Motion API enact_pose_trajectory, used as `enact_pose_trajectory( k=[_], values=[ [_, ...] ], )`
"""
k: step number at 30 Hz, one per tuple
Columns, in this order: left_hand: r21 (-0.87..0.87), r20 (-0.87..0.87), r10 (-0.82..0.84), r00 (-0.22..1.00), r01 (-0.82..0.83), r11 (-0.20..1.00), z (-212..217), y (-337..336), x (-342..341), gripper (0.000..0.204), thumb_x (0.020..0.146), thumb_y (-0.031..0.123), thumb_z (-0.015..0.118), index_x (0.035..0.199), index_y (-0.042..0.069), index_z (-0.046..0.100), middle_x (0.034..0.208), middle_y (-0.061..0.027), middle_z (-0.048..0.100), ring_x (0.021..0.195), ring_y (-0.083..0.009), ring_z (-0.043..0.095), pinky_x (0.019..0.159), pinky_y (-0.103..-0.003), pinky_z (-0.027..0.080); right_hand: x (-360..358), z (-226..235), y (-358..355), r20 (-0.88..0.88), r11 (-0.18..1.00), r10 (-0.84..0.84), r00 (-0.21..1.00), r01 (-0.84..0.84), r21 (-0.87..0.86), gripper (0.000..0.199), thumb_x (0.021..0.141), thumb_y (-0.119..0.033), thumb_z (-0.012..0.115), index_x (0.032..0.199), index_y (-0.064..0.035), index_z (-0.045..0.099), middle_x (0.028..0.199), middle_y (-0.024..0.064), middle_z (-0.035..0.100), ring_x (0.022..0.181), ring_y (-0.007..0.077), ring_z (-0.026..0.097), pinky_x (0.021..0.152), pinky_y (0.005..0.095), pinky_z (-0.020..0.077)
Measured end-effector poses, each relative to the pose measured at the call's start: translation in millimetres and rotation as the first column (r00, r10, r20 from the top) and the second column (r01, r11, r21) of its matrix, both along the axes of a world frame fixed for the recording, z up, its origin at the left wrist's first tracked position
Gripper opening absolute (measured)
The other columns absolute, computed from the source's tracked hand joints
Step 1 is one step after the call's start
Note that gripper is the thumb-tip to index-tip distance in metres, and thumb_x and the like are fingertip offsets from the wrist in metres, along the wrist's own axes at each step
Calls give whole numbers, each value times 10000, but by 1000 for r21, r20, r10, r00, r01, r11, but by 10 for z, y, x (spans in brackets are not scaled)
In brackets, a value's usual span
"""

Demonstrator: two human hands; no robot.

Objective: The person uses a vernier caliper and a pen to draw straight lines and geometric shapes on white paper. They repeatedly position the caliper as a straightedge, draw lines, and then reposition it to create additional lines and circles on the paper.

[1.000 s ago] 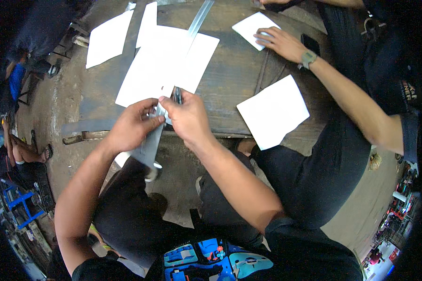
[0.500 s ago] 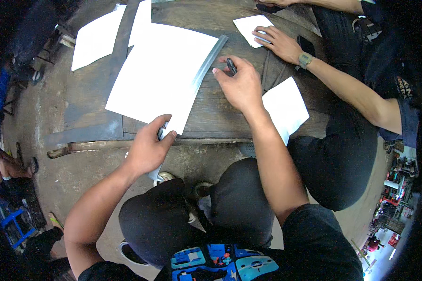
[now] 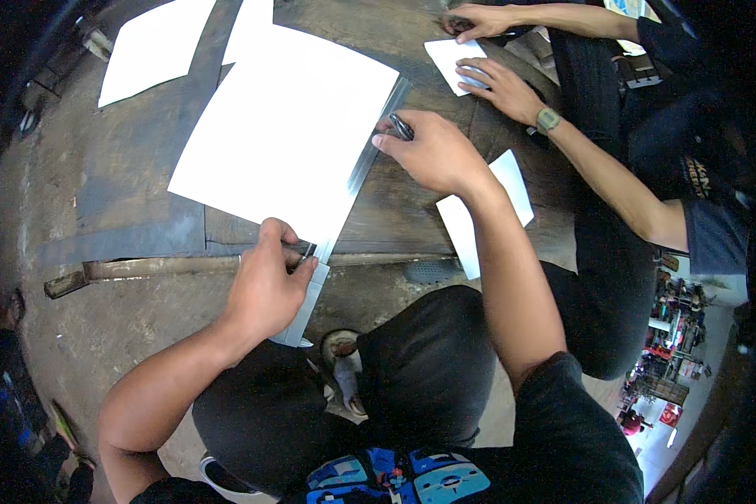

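The bench (image 3: 134,168) bears a large white sheet (image 3: 281,126) reaching its near edge, where a metal caliper (image 3: 304,312) along the sheet's right side juts out, gripped by the curled left hand (image 3: 267,281), while the loosely closed right hand (image 3: 433,153), over the beam, holds a black pen (image 3: 401,127).

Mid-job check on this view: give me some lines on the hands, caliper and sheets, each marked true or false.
1. The right hand holds a black pen. True.
2. The left hand is empty. False: it grips the caliper.
3. The caliper lies along the big sheet's right edge. True.
4. The caliper rests wholly on the table. False: its near end juts past the table's edge.
5. A co-worker's hand touches a smaller sheet. True.
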State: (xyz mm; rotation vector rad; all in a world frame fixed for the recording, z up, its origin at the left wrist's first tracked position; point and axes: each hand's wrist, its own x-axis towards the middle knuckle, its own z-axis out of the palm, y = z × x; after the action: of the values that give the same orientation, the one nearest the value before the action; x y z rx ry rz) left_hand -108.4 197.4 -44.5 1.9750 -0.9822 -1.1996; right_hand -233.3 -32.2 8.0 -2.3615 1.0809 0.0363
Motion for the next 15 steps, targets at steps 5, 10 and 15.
enact_pose_trajectory(
  k=[5,10,15],
  values=[
    [-7,40,11,999,-11,1000,-13,-3,62,361,904,72,722,1116,36,432,810,-194,698,736,-256,694,658,-408,518,40,-112,-80,-102,982,98,990,-112,-150,531,819,-360,798,1222,-29,698,1040,223,725,996,336,713,906,400,539],
    [-19,-8,-52,999,52,998,-42,-29,70,352,905,80,730,1094,45,435,783,-175,693,714,-242,693,615,-383,512,136,-177,-257,-219,879,319,922,-374,-294,575,782,-400,837,1212,-41,705,1083,194,697,990,325,693,907,420,542],
    [-10,-64,-36,997,36,999,-73,-65,37,296,930,160,704,1043,-3,485,808,-204,671,777,-304,705,700,-429,528,31,-175,-389,-168,828,456,874,-486,-279,531,737,-308,872,1208,-115,720,1113,136,658,1063,316,654,937,401,524]
  ],
)
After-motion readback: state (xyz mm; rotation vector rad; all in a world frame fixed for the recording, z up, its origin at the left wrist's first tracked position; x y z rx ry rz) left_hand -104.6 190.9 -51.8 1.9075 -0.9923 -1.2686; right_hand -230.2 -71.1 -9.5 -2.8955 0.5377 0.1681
